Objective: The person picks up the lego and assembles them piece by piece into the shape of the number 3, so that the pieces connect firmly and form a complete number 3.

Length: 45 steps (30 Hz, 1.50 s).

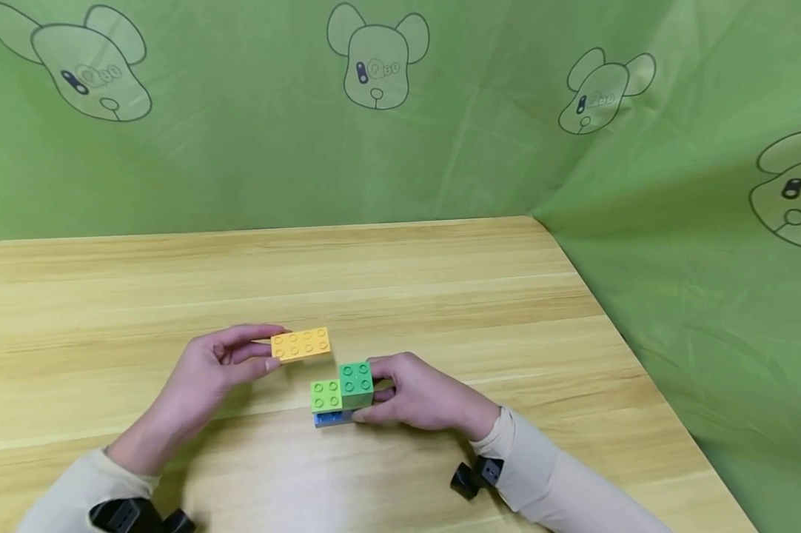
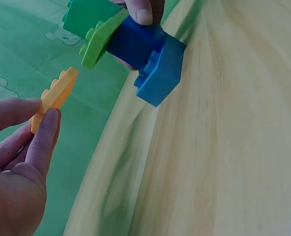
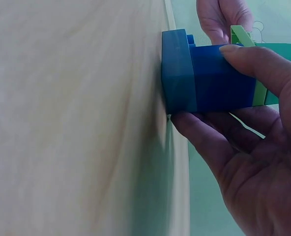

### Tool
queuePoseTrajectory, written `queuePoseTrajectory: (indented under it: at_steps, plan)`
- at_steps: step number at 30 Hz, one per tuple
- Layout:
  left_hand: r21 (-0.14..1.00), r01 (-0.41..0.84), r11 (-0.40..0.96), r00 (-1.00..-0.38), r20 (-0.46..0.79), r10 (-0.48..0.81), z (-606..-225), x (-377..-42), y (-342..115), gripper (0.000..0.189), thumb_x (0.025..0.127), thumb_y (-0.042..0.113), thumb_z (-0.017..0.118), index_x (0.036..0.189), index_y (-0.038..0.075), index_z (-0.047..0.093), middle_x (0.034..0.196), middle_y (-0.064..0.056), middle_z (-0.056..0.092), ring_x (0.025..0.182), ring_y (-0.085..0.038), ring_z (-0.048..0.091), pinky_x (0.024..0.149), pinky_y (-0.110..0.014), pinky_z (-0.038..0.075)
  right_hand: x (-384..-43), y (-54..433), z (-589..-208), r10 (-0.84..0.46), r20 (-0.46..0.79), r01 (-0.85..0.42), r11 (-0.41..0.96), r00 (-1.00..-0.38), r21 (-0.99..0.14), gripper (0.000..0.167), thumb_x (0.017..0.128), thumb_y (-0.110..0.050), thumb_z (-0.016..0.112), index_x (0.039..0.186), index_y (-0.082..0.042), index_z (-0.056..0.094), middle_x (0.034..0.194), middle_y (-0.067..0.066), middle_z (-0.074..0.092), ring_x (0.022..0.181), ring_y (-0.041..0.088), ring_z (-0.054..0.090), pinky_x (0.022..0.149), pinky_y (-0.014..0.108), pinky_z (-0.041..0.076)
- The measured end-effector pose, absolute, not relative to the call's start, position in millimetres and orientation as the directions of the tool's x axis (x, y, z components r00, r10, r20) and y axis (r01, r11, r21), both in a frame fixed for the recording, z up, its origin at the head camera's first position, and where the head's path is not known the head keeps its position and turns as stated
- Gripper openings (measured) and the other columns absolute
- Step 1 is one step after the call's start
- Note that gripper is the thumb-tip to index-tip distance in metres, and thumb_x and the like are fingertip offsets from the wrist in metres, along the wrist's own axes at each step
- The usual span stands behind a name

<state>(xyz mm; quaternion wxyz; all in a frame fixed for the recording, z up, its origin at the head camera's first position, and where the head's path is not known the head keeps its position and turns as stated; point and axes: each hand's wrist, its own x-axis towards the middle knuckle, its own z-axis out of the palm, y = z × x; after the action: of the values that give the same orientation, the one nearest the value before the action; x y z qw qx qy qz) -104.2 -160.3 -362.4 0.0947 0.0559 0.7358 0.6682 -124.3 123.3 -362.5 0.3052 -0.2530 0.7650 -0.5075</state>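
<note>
My left hand (image 1: 203,374) pinches a yellow-orange building brick (image 1: 300,344) by its left end, thumb in front, studs facing up. To the right and nearer the front, my right hand (image 1: 423,396) grips a stack of joined bricks from its right side. A green brick (image 1: 357,381) tops the stack, above a thin lime-green brick (image 1: 326,397) with bare studs on its left. Beneath these come a dark blue brick (image 3: 221,81), which the right thumb presses, and a lighter blue brick (image 3: 177,73) at the bottom. A gap separates the yellow-orange brick from the stack.
A light wooden table (image 1: 440,274) lies under both hands. Green cloth (image 1: 254,170) with printed animal heads hangs behind it and along its right side. Each sleeved wrist carries a small black camera (image 1: 487,470).
</note>
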Motion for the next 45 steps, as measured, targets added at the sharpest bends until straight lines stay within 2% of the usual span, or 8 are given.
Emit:
queuePoseTrajectory:
  at_steps: [7,17,24,31,38,45]
  plan:
    - [0.997,-0.025,0.078,-0.981,-0.039,0.189,-355.6,-97.1,-158.2,0.046,0.086,0.005,0.075,0.127,-0.006,0.059,0.116,-0.019,0.066,0.102,-0.019,0.067,0.085,-0.029,0.055,-125.4,123.0,-362.7,-0.706,-0.198,-0.100,0.357,-0.679,-0.929,0.031,0.082,0.001,0.078,0.111,0.002,0.067,0.108,0.001,0.066,0.100,0.013,0.067,0.085,0.025,0.054]
    - [0.999,0.022,0.037,-0.981,0.015,0.195,-346.9,-90.5,-154.0,0.043,0.086,0.003,0.074,0.126,-0.007,0.060,0.111,-0.015,0.068,0.100,-0.019,0.067,0.083,-0.028,0.056,-124.2,121.8,-361.4,-0.704,-0.202,-0.092,0.356,-0.682,-0.930,0.031,0.082,0.001,0.078,0.111,0.001,0.068,0.112,0.006,0.066,0.102,0.015,0.066,0.085,0.025,0.054]
    - [0.999,0.043,0.008,-0.976,0.040,0.215,-339.8,-88.2,-156.3,0.043,0.086,0.001,0.073,0.126,-0.007,0.060,0.112,-0.012,0.068,0.101,-0.020,0.066,0.084,-0.028,0.055,-121.0,125.4,-361.3,-0.686,-0.217,-0.082,0.375,-0.695,-0.923,0.031,0.082,-0.001,0.079,0.111,0.000,0.068,0.111,0.005,0.066,0.102,0.015,0.067,0.085,0.025,0.054]
    - [0.996,0.092,-0.021,-0.968,0.094,0.231,-333.1,-86.8,-156.6,0.039,0.086,-0.002,0.073,0.124,-0.006,0.062,0.111,-0.014,0.067,0.100,-0.020,0.067,0.082,-0.028,0.056,-122.8,125.9,-362.9,-0.689,-0.199,-0.106,0.373,-0.697,-0.922,0.031,0.082,-0.001,0.079,0.111,-0.001,0.068,0.111,0.003,0.066,0.101,0.012,0.066,0.085,0.025,0.054]
    - [0.990,0.121,-0.072,-0.957,0.136,0.256,-326.9,-82.4,-154.6,0.038,0.085,-0.006,0.071,0.122,-0.006,0.063,0.113,-0.017,0.067,0.100,-0.021,0.067,0.084,-0.030,0.056,-125.1,122.7,-364.7,-0.694,-0.206,-0.077,0.354,-0.690,-0.932,0.034,0.082,0.002,0.078,0.114,0.001,0.067,0.112,0.000,0.066,0.102,0.012,0.066,0.086,0.026,0.054]
    - [0.985,0.158,-0.072,-0.945,0.172,0.279,-324.6,-76.6,-147.8,0.038,0.085,-0.008,0.071,0.122,-0.007,0.063,0.117,-0.017,0.065,0.102,-0.024,0.066,0.084,-0.033,0.055,-125.6,123.2,-365.6,-0.704,-0.194,-0.079,0.336,-0.683,-0.939,0.034,0.082,0.003,0.077,0.114,0.002,0.066,0.111,0.003,0.066,0.102,0.014,0.067,0.087,0.026,0.054]
